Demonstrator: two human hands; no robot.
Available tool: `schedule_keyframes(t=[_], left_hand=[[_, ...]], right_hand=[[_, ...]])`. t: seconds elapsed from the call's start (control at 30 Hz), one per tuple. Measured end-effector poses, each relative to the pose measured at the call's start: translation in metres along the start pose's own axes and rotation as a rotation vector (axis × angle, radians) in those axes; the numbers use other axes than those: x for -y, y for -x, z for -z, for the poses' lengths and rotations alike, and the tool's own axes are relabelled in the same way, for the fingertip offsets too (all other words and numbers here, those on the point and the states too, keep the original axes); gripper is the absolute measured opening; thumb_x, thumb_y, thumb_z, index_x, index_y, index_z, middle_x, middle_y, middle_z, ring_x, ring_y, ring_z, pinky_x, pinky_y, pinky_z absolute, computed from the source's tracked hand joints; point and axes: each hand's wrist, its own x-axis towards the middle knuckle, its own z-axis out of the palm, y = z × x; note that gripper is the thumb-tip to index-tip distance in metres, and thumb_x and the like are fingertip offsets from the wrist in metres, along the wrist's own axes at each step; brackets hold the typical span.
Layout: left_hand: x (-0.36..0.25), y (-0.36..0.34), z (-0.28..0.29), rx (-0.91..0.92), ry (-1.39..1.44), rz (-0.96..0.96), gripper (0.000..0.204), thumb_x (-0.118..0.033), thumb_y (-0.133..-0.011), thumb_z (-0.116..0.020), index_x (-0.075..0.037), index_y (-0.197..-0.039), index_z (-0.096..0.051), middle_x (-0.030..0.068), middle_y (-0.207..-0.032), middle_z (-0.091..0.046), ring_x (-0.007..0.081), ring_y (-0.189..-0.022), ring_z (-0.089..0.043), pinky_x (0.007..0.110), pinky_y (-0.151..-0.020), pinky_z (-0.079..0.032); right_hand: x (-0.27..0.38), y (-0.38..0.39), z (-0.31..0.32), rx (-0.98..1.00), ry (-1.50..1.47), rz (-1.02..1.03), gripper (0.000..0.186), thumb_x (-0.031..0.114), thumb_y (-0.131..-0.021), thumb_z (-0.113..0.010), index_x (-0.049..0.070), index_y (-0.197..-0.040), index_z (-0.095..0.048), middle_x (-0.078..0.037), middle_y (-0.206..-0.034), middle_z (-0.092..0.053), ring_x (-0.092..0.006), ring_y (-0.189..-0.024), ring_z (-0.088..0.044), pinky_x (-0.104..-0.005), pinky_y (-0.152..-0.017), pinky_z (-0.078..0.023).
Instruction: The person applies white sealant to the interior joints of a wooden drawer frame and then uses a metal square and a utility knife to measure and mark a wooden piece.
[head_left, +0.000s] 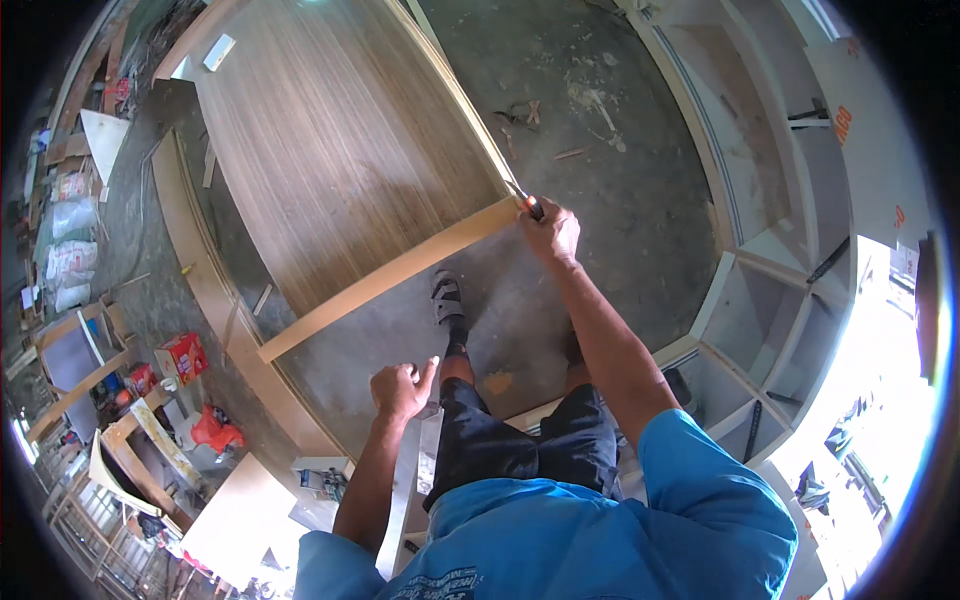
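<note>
My right hand (552, 238) is wrapped round a small hand tool (534, 207) with a black and orange handle. The tool's thin tip meets the near right corner of a large wood-grain panel (340, 130). Whether it is a knife or a screwdriver I cannot make out. A light tan wooden strip (390, 278) runs along the panel's near edge, and a pale edge goes up its right side. My left hand (403, 388) hangs in the air, nearer to me than the strip and apart from it. Its fingers are curled and its thumb stretched out; nothing shows in it.
A small white block (219, 52) lies on the panel's far left. A long tan board (200, 250) runs along the left side. White cabinet frames (755, 310) stand on the right. Offcuts, a red box (181, 355) and a red bag (216, 430) lie at the left.
</note>
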Motion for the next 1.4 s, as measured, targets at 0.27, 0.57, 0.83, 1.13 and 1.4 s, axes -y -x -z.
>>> schedule_keyframes(t=[0.27,0.57,0.83,1.13,1.4], left_hand=[[0.016,0.027,0.030,0.000,-0.069,0.164,0.061,-0.059,-0.091,-0.055,-0.005,-0.067,-0.071,0.0171,-0.066,-0.068,0.0376,-0.064,-0.067,0.046,-0.065,-0.053],[0.011,0.049,0.077,-0.381,-0.072,0.331,0.065,-0.063,-0.089,-0.055,-0.004,-0.071,-0.072,0.0199,-0.072,-0.069,0.0414,-0.073,-0.067,0.049,-0.071,-0.051],[-0.089,0.070,0.138,-0.594,0.137,0.512,0.069,-0.068,-0.089,-0.051,-0.004,-0.073,-0.073,0.0198,-0.074,-0.069,0.0401,-0.077,-0.067,0.048,-0.073,-0.051],[-0.184,0.085,0.199,-0.974,0.354,0.616,0.073,-0.068,-0.090,-0.049,0.000,-0.072,-0.071,0.0209,-0.072,-0.068,0.0399,-0.076,-0.068,0.049,-0.070,-0.050],[-0.174,-0.008,0.174,-1.070,1.116,0.784,0.072,-0.067,-0.092,-0.051,0.002,-0.099,-0.071,0.0115,-0.087,-0.071,0.0269,-0.070,-0.062,0.041,-0.071,-0.050]], right_hand=[[-0.027,-0.030,0.098,-0.227,-0.287,0.010,0.025,0.024,-0.079,-0.080,0.004,-0.079,-0.064,0.002,-0.067,-0.060,-0.0080,-0.062,-0.050,-0.0294,-0.057,-0.045],[-0.143,0.015,0.348,-0.411,-0.166,-0.087,0.017,0.011,-0.071,-0.073,0.006,-0.080,-0.061,0.001,-0.067,-0.057,-0.0084,-0.056,-0.051,-0.0282,-0.051,-0.043],[-0.235,0.106,0.448,-0.281,-0.019,0.074,0.025,0.024,-0.084,-0.066,0.001,-0.080,-0.059,-0.010,-0.061,-0.055,-0.0192,-0.049,-0.052,-0.0397,-0.048,-0.043],[-0.261,0.157,0.450,-0.024,-0.397,-0.123,0.017,0.015,-0.077,-0.071,0.009,-0.072,-0.057,0.001,-0.058,-0.052,-0.0094,-0.048,-0.049,-0.0277,-0.044,-0.039],[-0.108,0.082,0.448,0.281,-0.363,0.025,0.026,0.020,-0.080,-0.073,0.008,-0.064,-0.056,0.001,-0.055,-0.053,-0.0086,-0.050,-0.051,-0.0282,-0.045,-0.039]])
